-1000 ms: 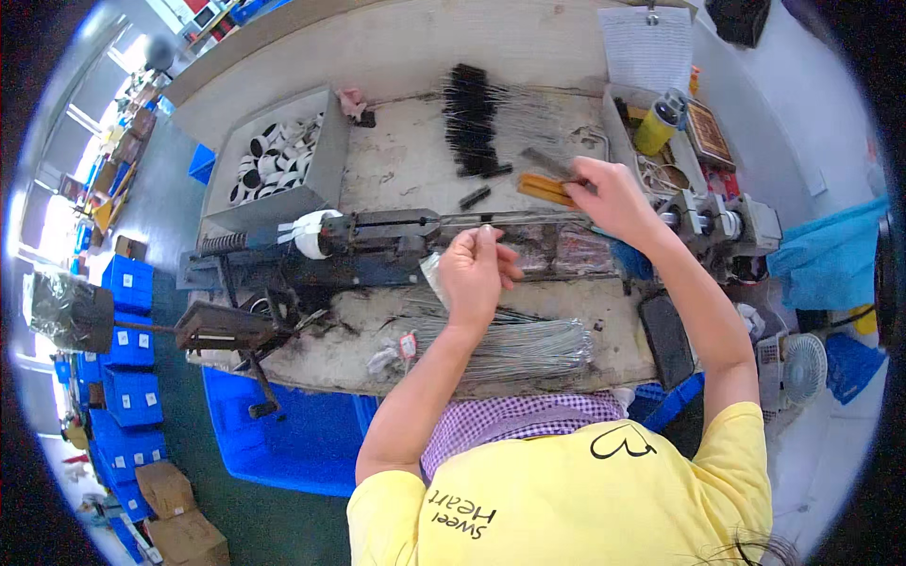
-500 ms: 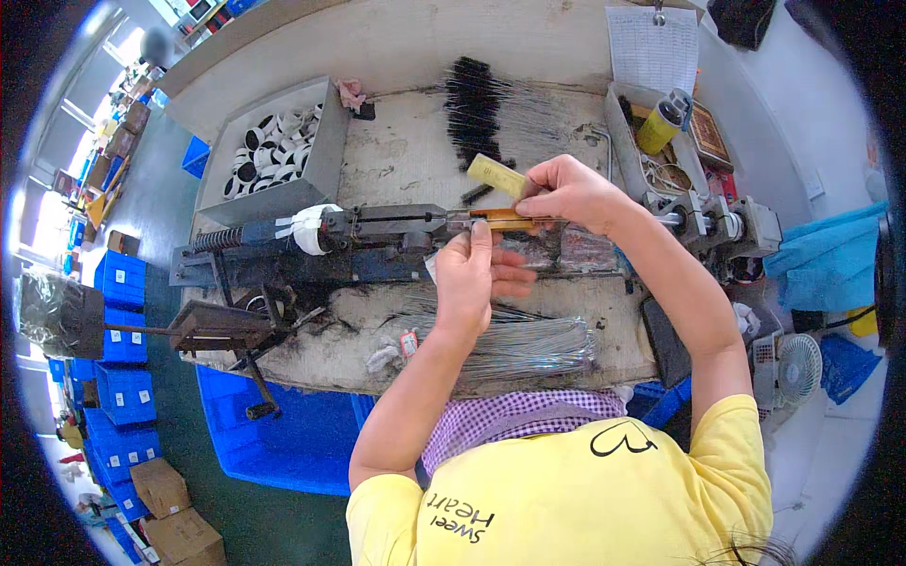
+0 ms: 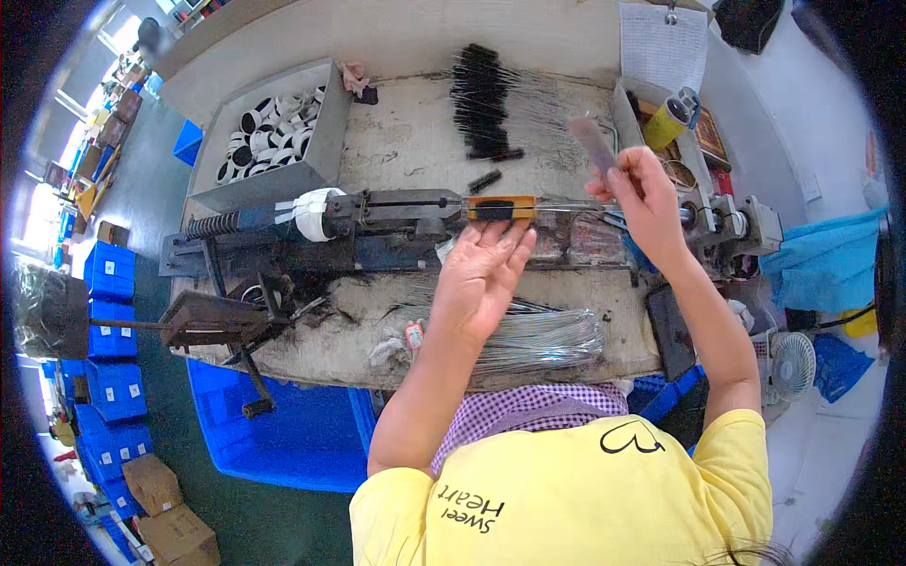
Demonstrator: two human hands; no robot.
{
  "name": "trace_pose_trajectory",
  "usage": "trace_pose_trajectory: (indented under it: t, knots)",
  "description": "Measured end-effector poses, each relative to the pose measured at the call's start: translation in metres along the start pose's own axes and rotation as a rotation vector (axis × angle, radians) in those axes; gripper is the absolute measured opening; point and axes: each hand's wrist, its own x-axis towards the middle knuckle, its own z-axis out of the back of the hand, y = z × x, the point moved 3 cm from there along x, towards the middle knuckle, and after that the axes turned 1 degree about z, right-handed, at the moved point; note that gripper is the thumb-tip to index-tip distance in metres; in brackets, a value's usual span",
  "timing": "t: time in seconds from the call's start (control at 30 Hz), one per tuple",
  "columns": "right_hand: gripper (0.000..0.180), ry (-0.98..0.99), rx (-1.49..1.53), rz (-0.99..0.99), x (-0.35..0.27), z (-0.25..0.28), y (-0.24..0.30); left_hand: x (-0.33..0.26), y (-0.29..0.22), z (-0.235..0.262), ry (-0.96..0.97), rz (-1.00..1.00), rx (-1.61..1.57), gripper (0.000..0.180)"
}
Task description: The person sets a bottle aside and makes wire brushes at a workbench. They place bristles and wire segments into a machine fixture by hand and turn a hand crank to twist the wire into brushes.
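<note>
My left hand (image 3: 483, 278) is open, palm up, with its fingers stretched out and their tips at the lower edge of an orange trough-shaped holder (image 3: 525, 204). Black bristles (image 3: 494, 210) lie inside that holder, and thin metal wires (image 3: 563, 205) run from it to the right. A flat, narrow strip (image 3: 593, 143), blurred and brownish, is pinched in my right hand (image 3: 649, 196), raised above the wires. Left of the holder is the dark metal bench machine (image 3: 396, 209). Two short black twisted-wire brushes lie behind it, one of them a small brush piece (image 3: 485, 181).
A grey bin (image 3: 326, 141) of white-and-black rings stands at the back left. Finished brushes (image 3: 477, 99) are piled at the back. A wire bundle (image 3: 547, 341) lies near the front edge. At right are a tray with a yellow bottle (image 3: 666, 123) and a rotating chuck (image 3: 722, 222).
My right hand has moved right and away from the holder, carrying the strip. My left fingers have opened out, uncovering the black bristles in the holder.
</note>
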Motion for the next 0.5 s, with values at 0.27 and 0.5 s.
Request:
trace_pose_trajectory:
  t: [0.27, 0.5]
  knots:
    - [0.014, 0.239, -0.280, 0.498, -0.025, -0.052, 0.037, 0.001, 0.009, 0.000, 0.080, -0.012, -0.009, 0.056]
    - [0.015, 0.090, -0.594, 0.619, -0.018, -0.068, 0.041, 0.001, 0.013, -0.001, 0.073, -0.104, 0.063, 0.054]
